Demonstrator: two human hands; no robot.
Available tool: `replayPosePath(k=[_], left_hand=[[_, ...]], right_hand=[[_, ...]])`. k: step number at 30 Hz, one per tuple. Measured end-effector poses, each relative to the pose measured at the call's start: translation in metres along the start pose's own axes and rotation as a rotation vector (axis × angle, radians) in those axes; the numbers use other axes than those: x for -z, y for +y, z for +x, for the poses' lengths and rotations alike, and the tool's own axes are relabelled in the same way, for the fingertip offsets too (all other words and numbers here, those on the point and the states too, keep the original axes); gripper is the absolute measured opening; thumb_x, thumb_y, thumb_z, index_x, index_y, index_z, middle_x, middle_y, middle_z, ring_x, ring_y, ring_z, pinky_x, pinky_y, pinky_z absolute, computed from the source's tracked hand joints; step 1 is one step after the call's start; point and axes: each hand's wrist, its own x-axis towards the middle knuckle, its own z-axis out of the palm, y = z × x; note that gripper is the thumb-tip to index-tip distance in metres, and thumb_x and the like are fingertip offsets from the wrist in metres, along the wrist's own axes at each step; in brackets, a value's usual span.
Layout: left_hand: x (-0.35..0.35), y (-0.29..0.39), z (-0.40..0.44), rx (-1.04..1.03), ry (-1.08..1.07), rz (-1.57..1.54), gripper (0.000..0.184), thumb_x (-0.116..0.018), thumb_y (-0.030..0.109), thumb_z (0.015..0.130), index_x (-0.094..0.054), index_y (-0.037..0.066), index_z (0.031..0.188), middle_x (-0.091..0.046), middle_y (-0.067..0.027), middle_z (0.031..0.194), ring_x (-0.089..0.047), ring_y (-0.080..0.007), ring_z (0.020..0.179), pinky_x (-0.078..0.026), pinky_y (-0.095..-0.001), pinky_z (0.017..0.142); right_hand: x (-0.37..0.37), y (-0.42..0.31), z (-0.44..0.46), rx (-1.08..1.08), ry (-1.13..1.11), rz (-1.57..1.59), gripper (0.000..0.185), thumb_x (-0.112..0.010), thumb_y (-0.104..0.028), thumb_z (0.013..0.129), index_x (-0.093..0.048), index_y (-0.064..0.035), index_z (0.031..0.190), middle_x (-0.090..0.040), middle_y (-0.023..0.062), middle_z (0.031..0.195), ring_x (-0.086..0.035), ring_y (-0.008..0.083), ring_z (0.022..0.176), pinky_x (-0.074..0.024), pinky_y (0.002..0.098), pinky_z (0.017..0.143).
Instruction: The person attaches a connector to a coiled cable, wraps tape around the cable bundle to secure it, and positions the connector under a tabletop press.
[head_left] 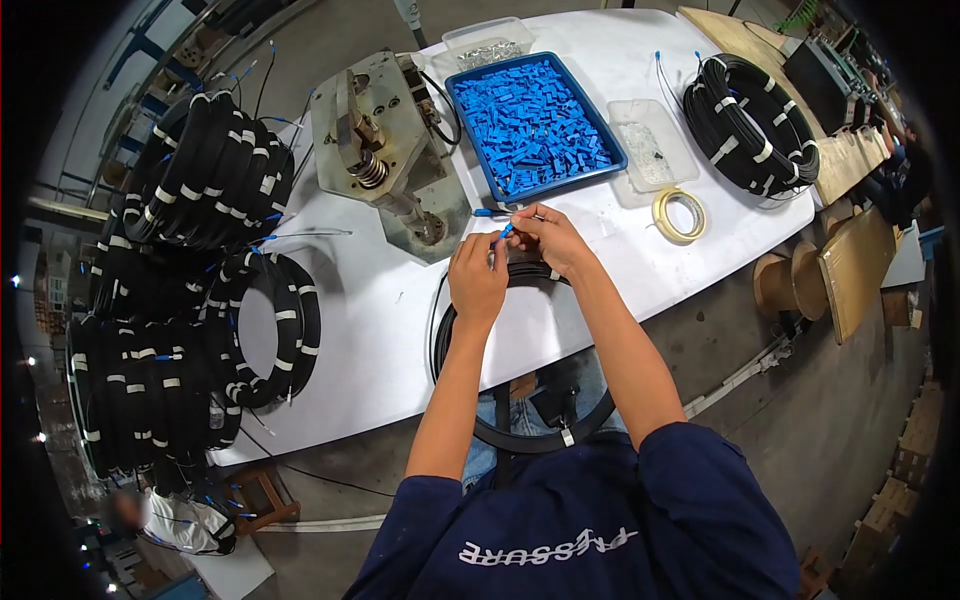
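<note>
My left hand and my right hand meet over the table's front half. Both are closed, with fingertips pinching a small blue cable connector between them. Just beyond the fingers lies a second blue connector end on a short dark lead. Beneath my hands a coil of black cable rests partly on the white tabletop and hangs over its edge toward my lap, with a white tape band on its lower part. My fingers hide some of the connector.
A metal press stands left of a blue tray full of blue clips. Clear bins, a tape roll and a cable coil sit right. Stacked black coils crowd the left. A person is lower left.
</note>
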Motion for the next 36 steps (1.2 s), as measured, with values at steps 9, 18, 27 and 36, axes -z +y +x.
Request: replayPosePath(k=[9,18,27,36], left_hand=[[-0.0005,-0.0001,0.0006,0.079,0.006,0.002,0.010,-0.067,0.012,0.088,-0.068,0.003,0.093,-0.061,-0.0095,0.080,-0.056,-0.0243,0.065,-0.046,-0.0366,0.061],[0.0041,0.0041,0.0030,0.160,-0.075,-0.081,0.010,-0.067,0.010,0.089,-0.067,0.002,0.094,-0.062,-0.0099,0.082,-0.055,-0.0239,0.062,-0.043,-0.0348,0.057],[0.0067,0.0053,0.0057,0.205,-0.070,-0.135,0.011,-0.067,0.012,0.088,-0.067,0.002,0.092,-0.066,-0.0107,0.085,-0.061,-0.0293,0.064,-0.047,-0.0398,0.060],[0.0085,0.0063,0.0084,0.263,-0.068,-0.169,0.011,-0.071,0.009,0.086,-0.068,-0.002,0.089,-0.066,-0.0102,0.078,-0.055,-0.0173,0.059,-0.042,-0.0309,0.055]], right_hand=[[-0.0034,-0.0047,-0.0044,-0.011,-0.034,0.003,0.010,-0.066,-0.008,0.093,-0.057,-0.0036,0.094,-0.067,0.0107,0.083,-0.066,0.0152,0.071,-0.0517,0.0265,0.063],[-0.0024,-0.0020,-0.0051,0.054,-0.034,-0.067,0.009,-0.065,-0.009,0.094,-0.058,-0.0040,0.096,-0.065,0.0078,0.085,-0.065,0.0148,0.075,-0.0530,0.0268,0.066],[-0.0011,0.0017,-0.0011,0.089,-0.079,-0.060,0.009,-0.063,-0.005,0.095,-0.056,-0.0001,0.096,-0.067,0.0128,0.085,-0.068,0.0178,0.075,-0.0537,0.0272,0.065],[-0.0048,-0.0020,-0.0024,0.057,-0.072,-0.133,0.008,-0.063,-0.005,0.095,-0.056,-0.0002,0.097,-0.066,0.0109,0.086,-0.066,0.0167,0.076,-0.0533,0.0282,0.067]])
